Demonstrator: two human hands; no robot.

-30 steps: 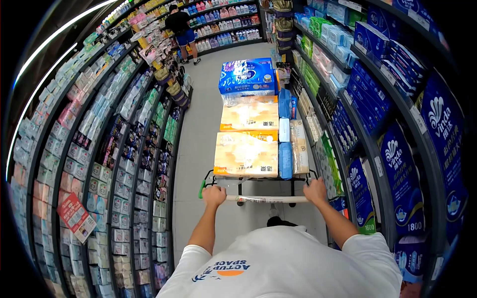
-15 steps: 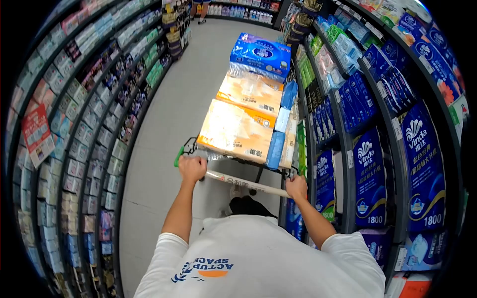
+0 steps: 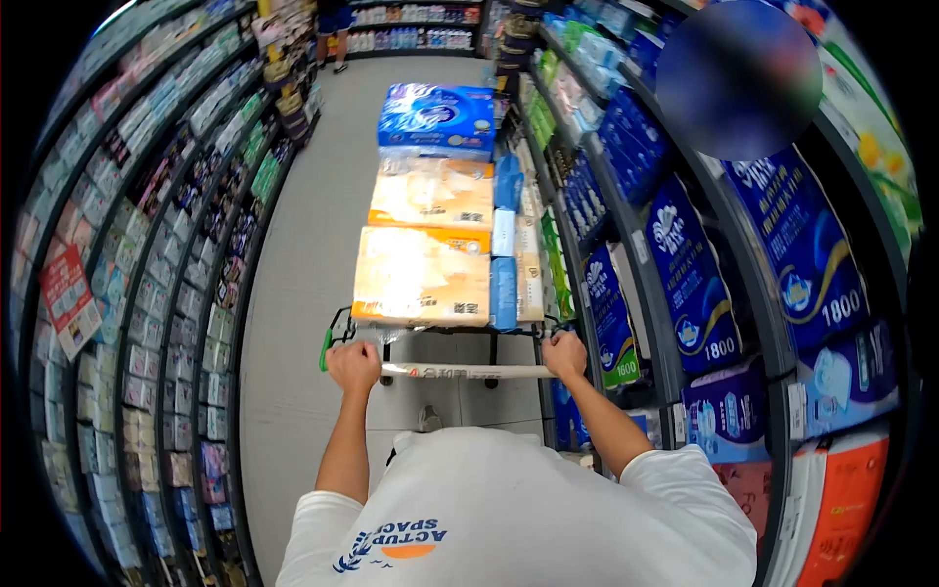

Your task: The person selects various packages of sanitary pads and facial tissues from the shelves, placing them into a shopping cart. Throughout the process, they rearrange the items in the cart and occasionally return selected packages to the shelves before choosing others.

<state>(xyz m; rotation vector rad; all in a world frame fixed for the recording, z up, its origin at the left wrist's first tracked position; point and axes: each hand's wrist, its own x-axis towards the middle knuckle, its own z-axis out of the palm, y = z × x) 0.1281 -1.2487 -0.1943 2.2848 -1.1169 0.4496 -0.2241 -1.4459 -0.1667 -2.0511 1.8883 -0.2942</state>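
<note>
My left hand [image 3: 353,365] is wrapped round the left end of the cart's pale handlebar [image 3: 465,371], beside a green end piece [image 3: 325,349]. Round the bar's right end my right hand [image 3: 564,354] is closed. Beyond the handlebar, the cart is piled with two orange-and-white tissue packs [image 3: 421,274] and, at the far end, a blue pack [image 3: 436,119]. Along the load's right side lie light blue packs [image 3: 504,292] and a beige pack [image 3: 528,264].
Curved shelves of small packs [image 3: 147,323] line the left side, with a red sign [image 3: 70,301]. Blue Vinda packs [image 3: 693,279] fill the right shelves, close to the cart. A person's legs [image 3: 333,49] show at the aisle's far end, near bottle shelves [image 3: 411,39].
The cart and its load now point straighter up the aisle and appear further left in view. Both hands keep their hold on the handlebar. The right shelves have come nearer.
</note>
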